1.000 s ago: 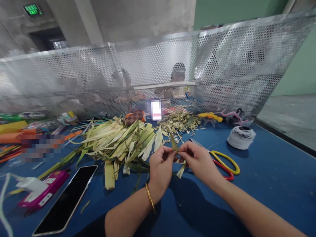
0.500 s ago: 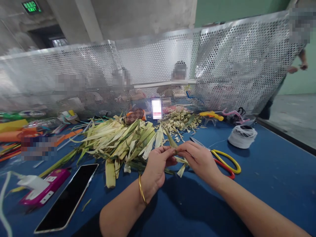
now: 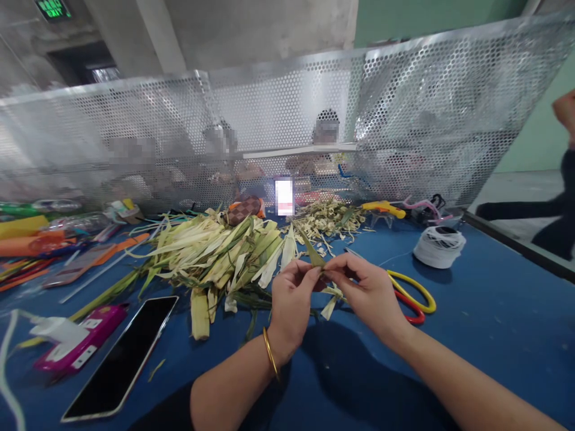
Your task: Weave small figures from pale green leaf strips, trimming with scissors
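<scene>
Here, left hand (image 3: 291, 299) and right hand (image 3: 366, 290) pinching leaf strip (image 3: 313, 254), scissors (image 3: 411, 293) beside.

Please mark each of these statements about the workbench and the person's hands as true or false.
1. Both hands pinch one narrow green leaf strip. True: the left hand and right hand meet on the leaf strip.
2. The scissors lie left of the leaf pile. False: the scissors lie right of the leaf pile, just behind the right hand.
3. A bangle sits on the left wrist. True: the bangle is gold.
4. The phone stands upright. False: the phone lies flat on the blue table.
5. A spool of white cord rests at the right. True: the spool.
</scene>
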Motion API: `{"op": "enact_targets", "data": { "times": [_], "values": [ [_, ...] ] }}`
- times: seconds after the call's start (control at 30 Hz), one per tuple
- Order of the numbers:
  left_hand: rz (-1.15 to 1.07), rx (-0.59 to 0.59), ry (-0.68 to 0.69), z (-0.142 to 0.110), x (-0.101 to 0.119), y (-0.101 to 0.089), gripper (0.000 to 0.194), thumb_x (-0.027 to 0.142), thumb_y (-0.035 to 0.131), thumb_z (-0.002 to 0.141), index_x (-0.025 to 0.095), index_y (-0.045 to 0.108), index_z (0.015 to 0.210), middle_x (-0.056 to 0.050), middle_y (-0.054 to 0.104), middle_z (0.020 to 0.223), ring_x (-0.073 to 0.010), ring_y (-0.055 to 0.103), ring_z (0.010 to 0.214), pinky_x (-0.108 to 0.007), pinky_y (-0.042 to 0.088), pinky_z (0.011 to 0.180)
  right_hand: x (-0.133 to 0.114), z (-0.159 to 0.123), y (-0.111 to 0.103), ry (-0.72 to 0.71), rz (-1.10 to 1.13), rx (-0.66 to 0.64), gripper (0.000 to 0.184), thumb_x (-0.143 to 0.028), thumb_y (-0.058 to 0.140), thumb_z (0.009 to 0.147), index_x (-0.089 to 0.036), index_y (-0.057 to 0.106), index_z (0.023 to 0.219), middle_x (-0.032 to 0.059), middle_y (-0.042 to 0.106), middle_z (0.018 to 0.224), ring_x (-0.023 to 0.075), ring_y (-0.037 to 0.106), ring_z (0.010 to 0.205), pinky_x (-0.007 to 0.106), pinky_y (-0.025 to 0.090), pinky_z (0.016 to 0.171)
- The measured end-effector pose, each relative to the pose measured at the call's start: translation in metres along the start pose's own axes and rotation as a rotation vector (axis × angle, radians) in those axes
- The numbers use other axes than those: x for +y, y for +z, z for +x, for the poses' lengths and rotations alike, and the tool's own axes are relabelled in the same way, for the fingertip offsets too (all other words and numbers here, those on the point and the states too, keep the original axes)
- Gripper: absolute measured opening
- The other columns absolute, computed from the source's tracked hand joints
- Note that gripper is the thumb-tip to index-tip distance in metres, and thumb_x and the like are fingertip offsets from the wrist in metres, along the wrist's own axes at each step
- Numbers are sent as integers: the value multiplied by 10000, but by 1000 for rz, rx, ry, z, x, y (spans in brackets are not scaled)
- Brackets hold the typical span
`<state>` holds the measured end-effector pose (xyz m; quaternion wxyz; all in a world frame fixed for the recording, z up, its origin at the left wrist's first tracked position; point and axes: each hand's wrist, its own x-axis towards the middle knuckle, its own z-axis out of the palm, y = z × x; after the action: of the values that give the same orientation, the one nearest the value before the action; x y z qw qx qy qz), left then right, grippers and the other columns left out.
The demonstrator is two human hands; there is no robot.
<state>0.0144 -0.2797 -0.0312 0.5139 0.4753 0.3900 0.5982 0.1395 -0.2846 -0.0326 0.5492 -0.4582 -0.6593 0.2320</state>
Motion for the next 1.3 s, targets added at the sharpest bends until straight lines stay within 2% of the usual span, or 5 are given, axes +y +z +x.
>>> {"op": "enact_targets", "data": {
  "times": [0.27,0.47,0.7,1.07,1.3],
  "values": [
    [234,-51,87,1,1,-3,126,266,608,741,155,600,683,18,594,603,-97,551,560,-203,447,571,4,2,-1,21,29,1,84,-242,574,814,-204,543,746,-26,575,645,130,551,598,244,441,573],
    [41,-13,-137,2,4,-2,210,308,606,725,153,549,595,37,533,504,-66,477,456,-180,386,491,5,3,-4,-223,-129,-89,100,-191,531,858,-223,624,836,6,663,800,149,607,752,254,471,696],
    [-140,-40,-277,6,6,-4,165,257,715,609,137,613,658,26,578,578,-73,517,502,-182,423,494,10,5,-4,-256,-178,-79,117,-164,523,866,-224,621,843,6,650,785,148,604,741,249,473,681],
    [116,68,63,2,4,-1,75,232,665,683,160,684,689,13,649,636,-91,564,552,-199,489,569,-1,2,-3,-217,-172,6,118,-172,550,840,-218,614,753,1,609,709,146,568,665,251,438,624],
    [277,51,190,2,-1,-5,121,231,612,750,177,715,781,2,677,664,-116,601,573,-213,500,559,-2,2,-1,-36,-73,30,58,-220,581,793,-212,542,750,-15,581,669,134,543,616,249,434,589]
  ]
}}
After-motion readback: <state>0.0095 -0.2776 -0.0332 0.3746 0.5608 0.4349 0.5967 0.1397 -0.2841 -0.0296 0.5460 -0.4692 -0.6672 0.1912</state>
